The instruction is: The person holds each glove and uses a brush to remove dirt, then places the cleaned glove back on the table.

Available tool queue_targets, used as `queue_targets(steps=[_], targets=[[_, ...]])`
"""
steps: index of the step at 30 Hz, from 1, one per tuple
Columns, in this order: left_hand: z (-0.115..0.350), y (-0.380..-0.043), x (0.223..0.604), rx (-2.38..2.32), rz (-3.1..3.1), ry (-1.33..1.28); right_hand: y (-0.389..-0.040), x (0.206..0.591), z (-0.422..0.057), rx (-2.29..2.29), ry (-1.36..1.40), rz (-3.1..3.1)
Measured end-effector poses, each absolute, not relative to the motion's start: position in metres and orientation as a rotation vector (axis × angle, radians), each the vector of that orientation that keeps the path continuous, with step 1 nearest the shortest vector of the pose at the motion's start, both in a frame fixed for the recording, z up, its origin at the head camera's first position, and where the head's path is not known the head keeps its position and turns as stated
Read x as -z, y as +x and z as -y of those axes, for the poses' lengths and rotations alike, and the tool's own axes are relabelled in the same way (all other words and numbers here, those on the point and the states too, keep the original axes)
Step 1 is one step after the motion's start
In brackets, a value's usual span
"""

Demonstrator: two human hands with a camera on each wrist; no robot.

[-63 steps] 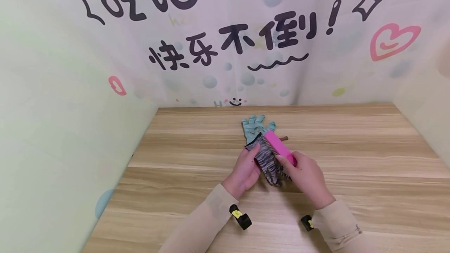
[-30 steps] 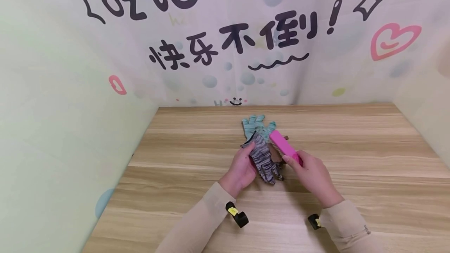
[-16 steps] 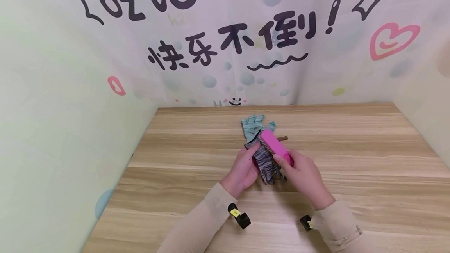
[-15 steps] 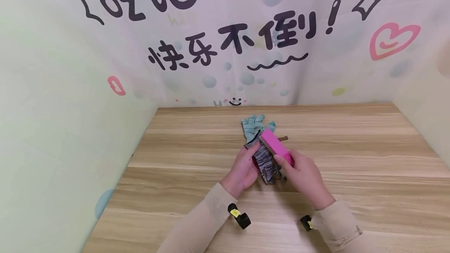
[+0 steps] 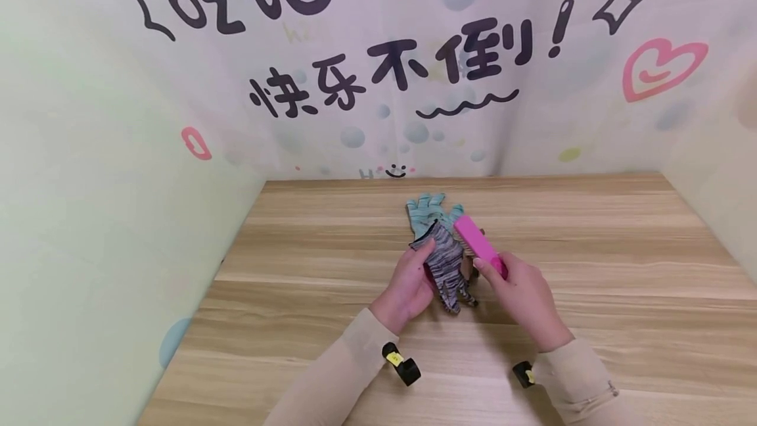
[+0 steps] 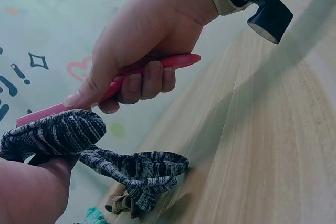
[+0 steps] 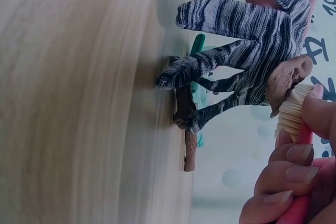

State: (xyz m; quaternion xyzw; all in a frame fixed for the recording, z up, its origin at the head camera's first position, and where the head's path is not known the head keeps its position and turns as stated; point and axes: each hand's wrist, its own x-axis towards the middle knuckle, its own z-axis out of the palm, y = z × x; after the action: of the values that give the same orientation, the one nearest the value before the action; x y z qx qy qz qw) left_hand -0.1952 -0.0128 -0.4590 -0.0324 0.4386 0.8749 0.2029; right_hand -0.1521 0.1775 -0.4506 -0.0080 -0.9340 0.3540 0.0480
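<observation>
My left hand [image 5: 409, 284] grips a grey-and-black knitted glove [image 5: 446, 265] by its cuff end, thumb on top, with the glove's fingers hanging toward me. In my right hand [image 5: 527, 298] is a pink brush [image 5: 478, 240], held by its handle with the thumb along its back. Its pale bristles [image 7: 293, 109] are right at a brown patch [image 7: 286, 80] on the glove's side in the right wrist view. Beyond the held glove, a turquoise glove [image 5: 421, 212] lies palm-flat on the table, partly covered. Brown finger-like pieces [image 7: 189, 150] lie beside it.
The wood-grain table [image 5: 307, 248] spreads around both hands. A printed cloth wall [image 5: 378, 143] rises at its far edge, and pale walls stand at left and right. Black camera mounts [image 5: 402, 364] stick out from both sleeves.
The brush has moved back and forth across the glove; since half a second ago it has shifted right, toward the glove's side edge. The glove has turned slightly, and the left hand has barely moved.
</observation>
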Motion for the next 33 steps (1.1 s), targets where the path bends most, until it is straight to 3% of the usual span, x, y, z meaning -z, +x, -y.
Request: queue_targets(steps=[33], targets=[[0.043,-0.209,0.458,-2.430,-1.219,-0.106,-0.154,0.453,-0.194,-1.149,-0.161,2.887]])
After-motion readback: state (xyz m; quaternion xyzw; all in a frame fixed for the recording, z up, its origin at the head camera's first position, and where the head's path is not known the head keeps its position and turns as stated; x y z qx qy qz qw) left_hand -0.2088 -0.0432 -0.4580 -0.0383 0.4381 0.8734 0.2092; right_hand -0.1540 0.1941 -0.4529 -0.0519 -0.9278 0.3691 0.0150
